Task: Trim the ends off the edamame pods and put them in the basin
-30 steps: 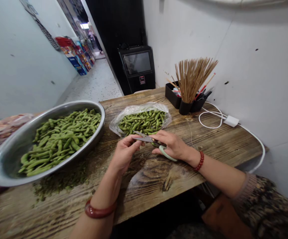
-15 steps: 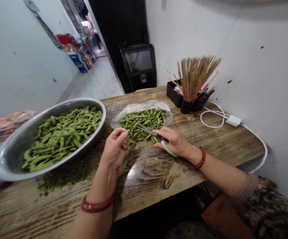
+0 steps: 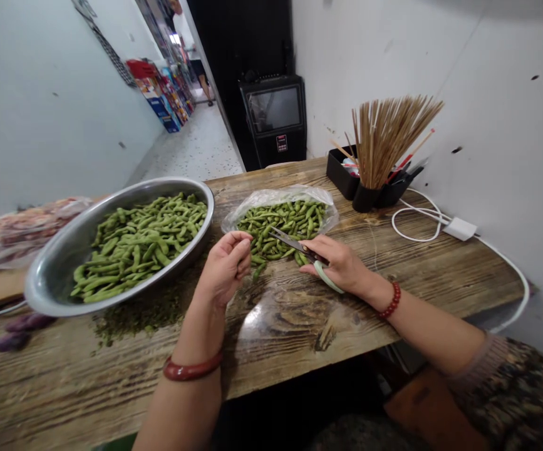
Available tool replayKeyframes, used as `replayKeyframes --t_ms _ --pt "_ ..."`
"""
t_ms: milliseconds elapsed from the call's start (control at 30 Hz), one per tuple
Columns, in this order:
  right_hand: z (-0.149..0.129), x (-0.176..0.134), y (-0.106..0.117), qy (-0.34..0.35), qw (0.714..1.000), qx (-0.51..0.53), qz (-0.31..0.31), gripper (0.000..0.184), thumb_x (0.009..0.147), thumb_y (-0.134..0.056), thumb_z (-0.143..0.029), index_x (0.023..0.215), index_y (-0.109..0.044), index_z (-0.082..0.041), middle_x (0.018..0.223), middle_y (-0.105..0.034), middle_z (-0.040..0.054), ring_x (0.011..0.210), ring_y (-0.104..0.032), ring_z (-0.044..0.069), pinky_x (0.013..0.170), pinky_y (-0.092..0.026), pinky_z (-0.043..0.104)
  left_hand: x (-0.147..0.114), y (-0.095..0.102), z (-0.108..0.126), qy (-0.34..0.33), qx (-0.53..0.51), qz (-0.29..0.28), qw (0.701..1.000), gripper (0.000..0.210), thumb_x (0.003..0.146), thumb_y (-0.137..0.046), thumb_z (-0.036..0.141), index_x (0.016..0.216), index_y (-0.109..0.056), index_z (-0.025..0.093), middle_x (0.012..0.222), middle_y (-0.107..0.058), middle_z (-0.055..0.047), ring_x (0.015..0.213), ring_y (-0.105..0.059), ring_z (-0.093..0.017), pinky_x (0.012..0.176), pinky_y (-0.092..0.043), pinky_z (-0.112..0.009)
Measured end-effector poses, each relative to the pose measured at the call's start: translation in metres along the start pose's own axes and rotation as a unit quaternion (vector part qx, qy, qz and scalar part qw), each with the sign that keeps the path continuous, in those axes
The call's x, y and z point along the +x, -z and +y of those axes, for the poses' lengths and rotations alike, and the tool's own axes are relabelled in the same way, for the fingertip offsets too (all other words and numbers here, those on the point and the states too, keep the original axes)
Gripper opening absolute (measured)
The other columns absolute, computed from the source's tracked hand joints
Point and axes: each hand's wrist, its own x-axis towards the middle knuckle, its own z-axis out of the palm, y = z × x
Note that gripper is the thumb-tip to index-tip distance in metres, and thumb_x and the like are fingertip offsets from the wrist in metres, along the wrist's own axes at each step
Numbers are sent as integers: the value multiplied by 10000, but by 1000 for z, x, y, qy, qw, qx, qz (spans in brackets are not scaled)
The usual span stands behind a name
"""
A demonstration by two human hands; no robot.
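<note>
Trimming pods [image 3: 297, 219], looks like | pods in bag [image 3: 271, 196] and bowl [image 3: 62, 269] | right hand [image 3: 339, 263] gripping scissors [image 3: 327, 277]; left hand [image 3: 227, 266] curled, can't tell if holding one | next probably wants one between blades [image 3: 292, 242]

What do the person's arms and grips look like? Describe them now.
The left grip is ungloved, with a smooth reddish-brown bangle farther up. The right grip is ungloved too, with a red beaded bracelet; the dark, patterned right sleeve ends in a ribbed brownish cuff.
</note>
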Motion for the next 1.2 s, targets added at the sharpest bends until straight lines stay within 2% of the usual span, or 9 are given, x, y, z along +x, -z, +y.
replayKeyframes --t_ms 67,200,367,467,533,633,767,967,1200 --pt "0 0 -1 1 1000 -2 1 469 820 -654 -351 1243 -529 -193 951 -596 73 808 -585 183 731 -506 308 3 8 -2 -45 140 27 989 145 709 -666 283 797 -634 173 517 -433 59 415 -336 -62 414 -260 -192" --pt "0 -1 -1 -6 1000 -9 -3 467 814 -663 -333 1241 -533 -197 954 -602 74 819 -592 190 737 -509 313 9 25 -13 -136 396 42 907 108 679 -667 241 748 -723 180 578 -594 -9 538 -494 -142 554 -375 -251" --pt "-1 -1 -1 -7 1000 -10 -5 456 817 -658 -330 1234 -538 -190 973 -607 81 841 -593 195 742 -507 315 12 31 -24 -121 565 -20 816 221 710 -617 212 898 -731 228 830 -699 -69 730 -599 -211 678 -422 -286" --pt "-3 0 0 -10 1000 -11 -10 445 825 -648 -326 1232 -538 -182 959 -605 79 820 -587 188 730 -503 310 12 27 -26 -111 599 -27 793 227 710 -604 201 899 -723 238 918 -697 -81 808 -609 -227 711 -418 -292" --pt "-4 0 1 -12 1000 -13 -12 435 828 -645 -325 1226 -542 -184 949 -602 77 796 -582 182 713 -501 305 11 22 -26 -127 570 -23 812 171 702 -617 212 832 -726 236 843 -688 -67 752 -593 -211 685 -409 -283" --pt "-4 1 1 -13 1000 -15 -9 429 829 -644 -331 1220 -544 -184 936 -601 73 775 -577 176 698 -497 299 10 14 -22 -134 433 -17 891 96 673 -668 262 728 -721 205 669 -640 -34 632 -540 -176 635 -396 -269" --pt "-4 1 1 -17 1000 -18 -7 437 825 -649 -345 1217 -544 -183 959 -604 76 756 -573 168 677 -488 287 4 2 -15 -76 269 -29 960 165 673 -696 317 721 -698 159 620 -595 -9 574 -484 -134 575 -374 -239" --pt "-6 3 3 -26 999 -10 -21 496 796 -680 -357 1241 -529 -199 974 -589 73 754 -567 167 684 -491 295 -5 -10 -13 5 149 -53 987 163 729 -666 325 795 -649 176 528 -473 45 433 -306 -68 435 -241 -201" --pt "-9 4 2 -16 998 5 -54 593 763 -716 -354 1291 -495 -196 995 -569 81 796 -567 179 708 -495 309 -5 -16 -15 -61 184 -72 978 152 727 -668 262 841 -718 174 712 -617 -11 631 -501 -124 603 -389 -228"
